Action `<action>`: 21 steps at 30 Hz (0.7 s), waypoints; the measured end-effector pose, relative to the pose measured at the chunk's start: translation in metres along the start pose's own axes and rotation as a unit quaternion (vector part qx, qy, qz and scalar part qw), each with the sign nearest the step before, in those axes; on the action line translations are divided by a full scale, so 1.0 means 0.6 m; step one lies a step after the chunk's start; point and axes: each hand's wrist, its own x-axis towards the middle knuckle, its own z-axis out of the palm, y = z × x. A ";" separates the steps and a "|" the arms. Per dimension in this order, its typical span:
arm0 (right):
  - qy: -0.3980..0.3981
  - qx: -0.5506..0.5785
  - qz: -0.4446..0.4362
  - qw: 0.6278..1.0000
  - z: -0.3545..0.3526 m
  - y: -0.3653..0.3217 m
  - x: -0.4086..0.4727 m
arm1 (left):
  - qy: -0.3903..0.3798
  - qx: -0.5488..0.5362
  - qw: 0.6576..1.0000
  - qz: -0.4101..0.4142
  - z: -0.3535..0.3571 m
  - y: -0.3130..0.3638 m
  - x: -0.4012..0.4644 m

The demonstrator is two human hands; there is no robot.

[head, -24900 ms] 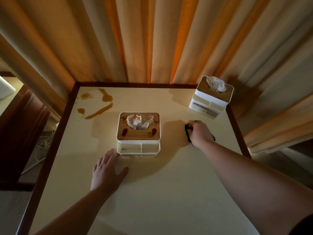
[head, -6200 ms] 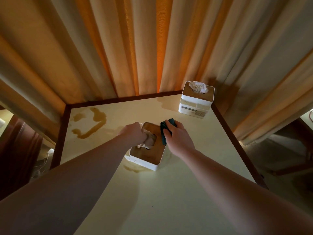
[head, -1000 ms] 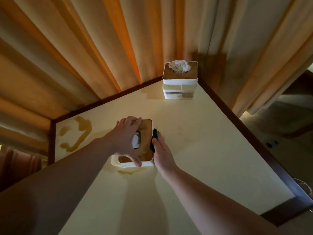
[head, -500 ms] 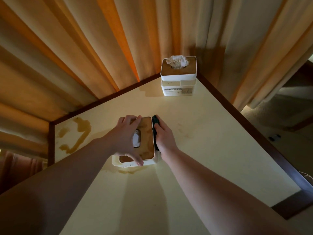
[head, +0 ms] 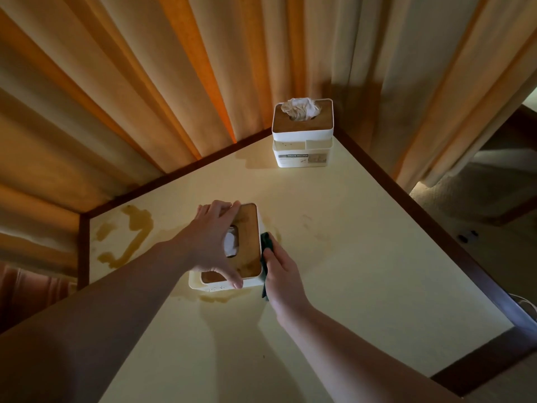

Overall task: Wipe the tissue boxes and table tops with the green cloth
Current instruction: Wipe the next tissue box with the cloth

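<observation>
My left hand (head: 213,242) grips the near tissue box (head: 247,245) from above, fingers curled over its far and near ends, w/ the box sitting mid-worktop (head: 363,271) and its long axis running away from me. My right hand (head: 280,267) presses the green cloth (head: 265,242) against the box's right side wall, fingers curled round it I think, though the cloth is mostly hidden. The brown spill (head: 128,237) lies left of the box, so nearer my left hand, and the 2nd tissue box (head: 302,141) stands well apart at the far corner.
</observation>
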 end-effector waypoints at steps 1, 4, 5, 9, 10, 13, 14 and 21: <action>0.000 0.001 -0.005 1.000 0.002 -0.012 0.005 | -0.001 -0.004 1.000 0.002 0.000 0.000 0.000; -0.006 -0.016 -0.020 1.000 0.012 -0.056 0.038 | -0.004 -0.016 1.000 0.008 0.000 0.001 0.000; -0.009 -0.022 -0.026 0.999 0.016 -0.068 0.052 | -0.005 -0.017 1.000 0.009 0.000 0.001 0.000; -0.009 -0.029 -0.010 0.999 0.023 -0.072 0.104 | -0.010 -0.018 1.000 0.008 0.000 -0.001 0.001; -0.010 -0.037 -0.005 0.999 0.022 -0.063 0.110 | -0.009 -0.015 1.000 0.007 0.001 -0.001 0.001; -0.003 -0.058 -0.012 0.998 0.015 -0.032 0.100 | -0.010 -0.010 1.000 0.005 0.001 0.000 0.002; -0.001 -0.059 -0.013 0.998 0.013 -0.024 0.087 | -0.011 -0.009 1.000 0.002 0.001 0.000 0.003; -0.034 -0.020 0.005 0.999 -0.015 0.002 -0.010 | -0.013 -0.013 1.000 -0.014 0.000 0.005 0.005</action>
